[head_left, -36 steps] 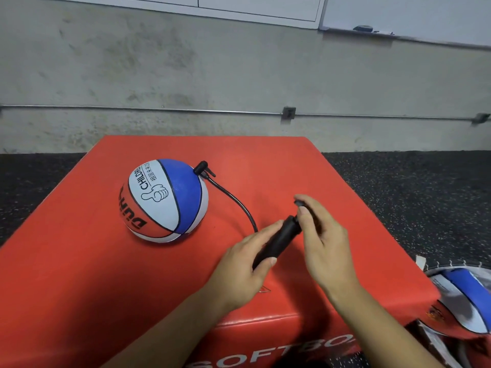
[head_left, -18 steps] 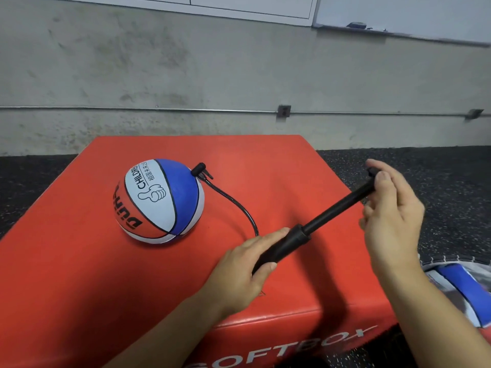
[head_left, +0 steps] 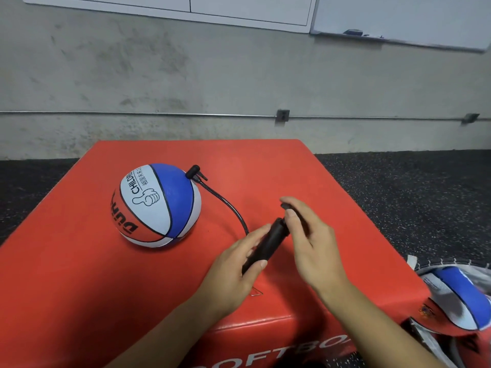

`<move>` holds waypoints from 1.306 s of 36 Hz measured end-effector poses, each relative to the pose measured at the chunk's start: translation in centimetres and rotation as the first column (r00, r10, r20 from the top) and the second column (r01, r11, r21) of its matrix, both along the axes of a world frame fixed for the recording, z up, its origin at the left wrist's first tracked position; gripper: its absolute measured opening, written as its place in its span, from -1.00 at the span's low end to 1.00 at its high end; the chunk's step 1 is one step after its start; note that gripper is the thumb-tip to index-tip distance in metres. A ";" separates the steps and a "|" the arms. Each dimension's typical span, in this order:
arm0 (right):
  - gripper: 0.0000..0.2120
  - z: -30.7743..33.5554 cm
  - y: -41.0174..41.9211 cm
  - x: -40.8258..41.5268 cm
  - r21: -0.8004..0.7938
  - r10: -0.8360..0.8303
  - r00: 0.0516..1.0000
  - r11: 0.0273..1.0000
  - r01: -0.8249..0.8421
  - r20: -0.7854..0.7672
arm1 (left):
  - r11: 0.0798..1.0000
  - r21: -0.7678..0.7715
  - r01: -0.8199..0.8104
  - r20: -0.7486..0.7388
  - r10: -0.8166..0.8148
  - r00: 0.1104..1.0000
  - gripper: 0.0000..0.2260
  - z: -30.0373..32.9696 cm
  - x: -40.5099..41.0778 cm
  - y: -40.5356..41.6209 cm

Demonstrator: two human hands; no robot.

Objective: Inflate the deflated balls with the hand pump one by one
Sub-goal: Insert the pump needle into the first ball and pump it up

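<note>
Ball: a red, white and blue ball [head_left: 155, 205] sits on the left half of a red padded box [head_left: 79, 274], round and full in outline, printed with a thumbs-up drawing and the word CHILDREN
Hose: a thin black hose [head_left: 228, 205] curves from a black connector [head_left: 195, 173] at the ball's upper right edge down to the lower end of the pump
Pump: a black hand pump [head_left: 265, 247] lies tilted above the box top, right of the ball, its handle end pointing up and to the right; the handle sits close against the barrel
Left hand: the left hand [head_left: 233, 266] grips the pump barrel, fingers curled round the far side and the thumb laid along the near side
Right hand: the right hand [head_left: 310, 243] holds the pump handle, fingers bent over it and the thumb pressed at the barrel's top
Second ball: a flat, sagging ball [head_left: 459, 301] in the same colours lies in a grey bag [head_left: 425, 338] beside the box, low at the right edge
Surroundings: dark speckled floor [head_left: 398, 195], grey wall [head_left: 212, 75] behind, a whiteboard [head_left: 398, 14] at the top right
</note>
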State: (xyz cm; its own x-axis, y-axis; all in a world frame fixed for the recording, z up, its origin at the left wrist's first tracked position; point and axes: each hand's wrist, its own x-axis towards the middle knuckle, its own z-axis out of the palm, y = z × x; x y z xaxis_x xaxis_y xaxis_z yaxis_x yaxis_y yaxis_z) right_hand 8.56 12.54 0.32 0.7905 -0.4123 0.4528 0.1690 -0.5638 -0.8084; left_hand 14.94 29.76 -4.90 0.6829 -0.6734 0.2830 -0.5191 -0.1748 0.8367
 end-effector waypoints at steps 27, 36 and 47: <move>-0.63 2.4 6.1 5.2 -0.185 0.012 1.000 0.983 -0.016 -0.027 | 0.782 0.121 -0.611 0.357 0.540 0.762 0.10 5.4 10.4 14.4; -0.72 2.8 5.8 4.7 -0.113 0.012 1.000 0.994 -0.009 0.028 | 0.805 0.085 -0.588 0.289 0.545 0.787 0.10 5.9 10.3 14.3; -0.77 3.6 3.2 3.8 0.059 -0.012 0.999 0.998 0.009 0.040 | 0.788 0.105 -0.606 0.390 0.528 0.754 0.08 5.7 9.2 14.1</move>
